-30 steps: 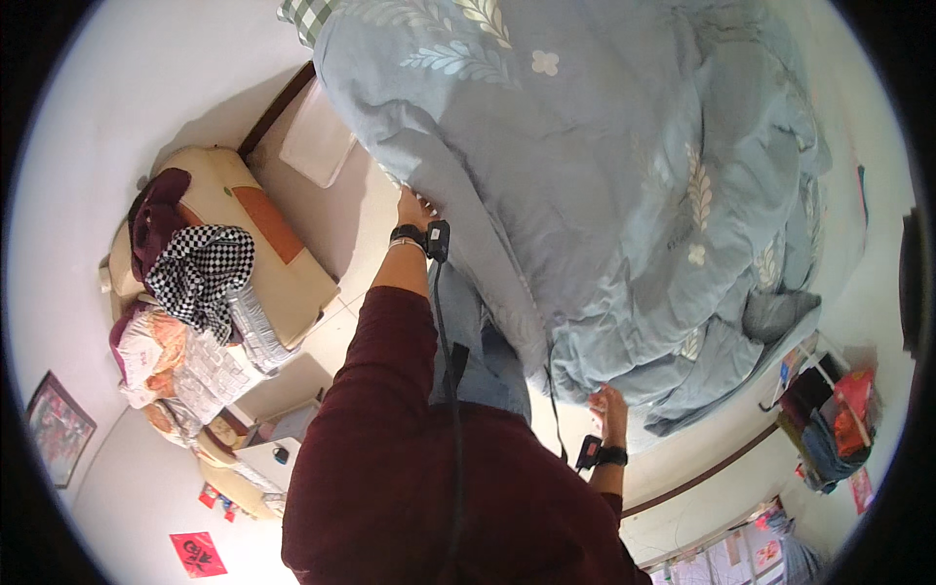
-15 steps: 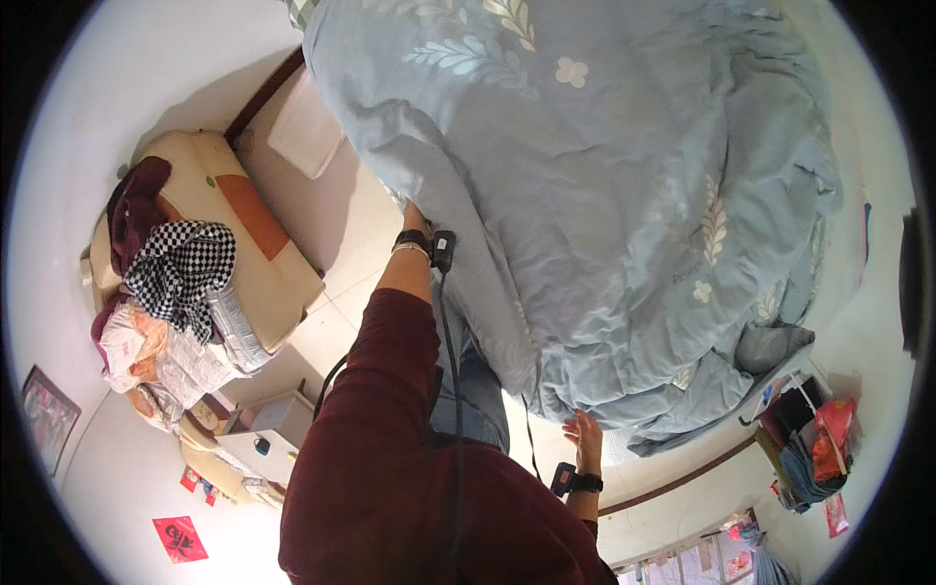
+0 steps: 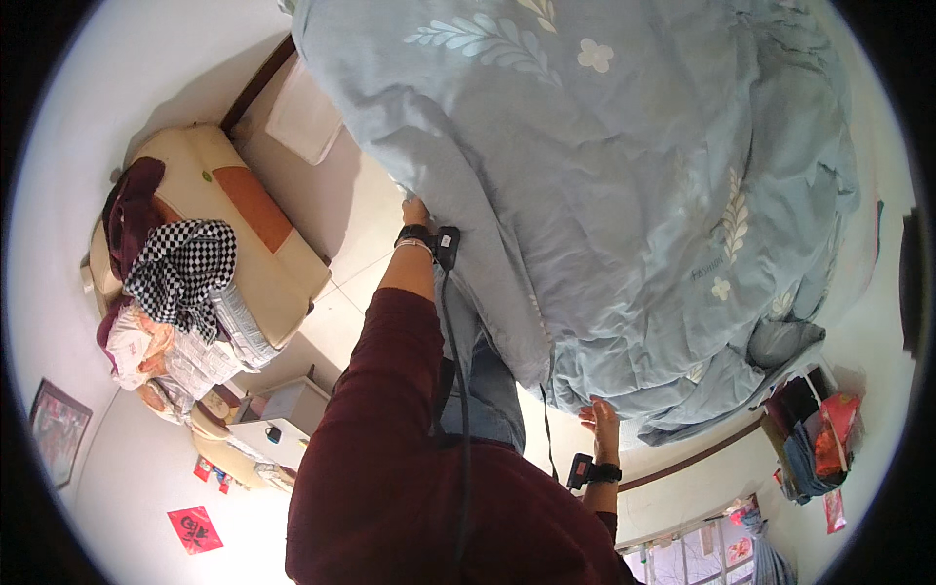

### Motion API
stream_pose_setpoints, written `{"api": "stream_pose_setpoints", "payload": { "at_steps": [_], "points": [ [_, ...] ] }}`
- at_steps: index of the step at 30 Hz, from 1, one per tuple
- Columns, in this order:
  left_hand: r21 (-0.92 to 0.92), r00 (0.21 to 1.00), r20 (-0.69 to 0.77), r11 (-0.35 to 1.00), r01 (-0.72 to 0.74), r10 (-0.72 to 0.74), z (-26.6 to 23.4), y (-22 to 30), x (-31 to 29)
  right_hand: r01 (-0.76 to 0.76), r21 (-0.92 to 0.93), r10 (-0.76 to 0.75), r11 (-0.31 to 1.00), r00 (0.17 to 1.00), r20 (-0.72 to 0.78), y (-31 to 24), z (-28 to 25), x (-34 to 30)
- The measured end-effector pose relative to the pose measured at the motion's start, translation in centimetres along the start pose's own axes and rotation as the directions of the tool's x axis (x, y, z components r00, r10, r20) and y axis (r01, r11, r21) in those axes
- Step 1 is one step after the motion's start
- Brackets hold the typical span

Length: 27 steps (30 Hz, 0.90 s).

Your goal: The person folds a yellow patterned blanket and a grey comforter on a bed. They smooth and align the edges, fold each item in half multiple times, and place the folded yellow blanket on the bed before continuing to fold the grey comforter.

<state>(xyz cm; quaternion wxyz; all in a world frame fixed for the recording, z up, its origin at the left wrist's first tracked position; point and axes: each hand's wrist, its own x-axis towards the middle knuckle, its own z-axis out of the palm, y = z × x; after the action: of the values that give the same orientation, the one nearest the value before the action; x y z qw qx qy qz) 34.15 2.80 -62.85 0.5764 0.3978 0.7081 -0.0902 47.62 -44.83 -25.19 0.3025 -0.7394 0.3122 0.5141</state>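
A large grey-blue duvet (image 3: 624, 195) with pale leaf and flower patterns spreads over the bed, wrinkled along its near and right parts. At its left edge my left hand (image 3: 415, 212) is closed on the fabric, the fingertips hidden by the cloth. My right hand (image 3: 602, 421) is at the near edge, its fingers apart and close to the gathered folds; whether they touch the cloth I cannot tell. Each wrist wears a black strap with a small black box.
Left of the bed stands a cream sofa (image 3: 263, 273) piled with clothes and a black-and-white checked cloth (image 3: 185, 273). A white cabinet (image 3: 285, 421) is behind it. Folded clothes (image 3: 814, 439) sit at the right, by a barred window (image 3: 692, 556). A dark cable hangs along my body.
The whole view has shifted slightly. My right hand stays by the near edge, its fingers less raised, and the left still holds the duvet's side. The folds near both hands have changed a little.
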Motion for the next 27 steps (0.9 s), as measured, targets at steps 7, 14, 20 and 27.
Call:
{"api": "stream_pose_setpoints", "payload": {
  "at_steps": [7,14,20,27],
  "points": [
    [-0.274,0.954,0.297,0.960,0.051,0.034,-0.2,3.1,-6.8,0.038,-0.024,-0.037,0.999,0.998,0.044,-1.6,0.9,1.0],
    [-0.619,0.967,0.204,0.745,0.246,-0.149,-1.7,5.6,-9.9,0.081,-0.027,-0.080,0.996,0.995,0.061,-2.6,0.6,1.6],
    [-0.684,0.950,0.293,0.671,0.286,-0.106,-4.5,11.7,-18.2,0.071,0.065,-0.073,0.995,0.997,0.035,0.5,-0.5,1.7],
    [-0.633,0.902,0.346,0.774,0.022,0.258,-4.7,17.1,-29.4,-0.138,0.190,0.141,0.972,0.990,-0.002,8.0,-1.2,-0.2]
  ]
}}
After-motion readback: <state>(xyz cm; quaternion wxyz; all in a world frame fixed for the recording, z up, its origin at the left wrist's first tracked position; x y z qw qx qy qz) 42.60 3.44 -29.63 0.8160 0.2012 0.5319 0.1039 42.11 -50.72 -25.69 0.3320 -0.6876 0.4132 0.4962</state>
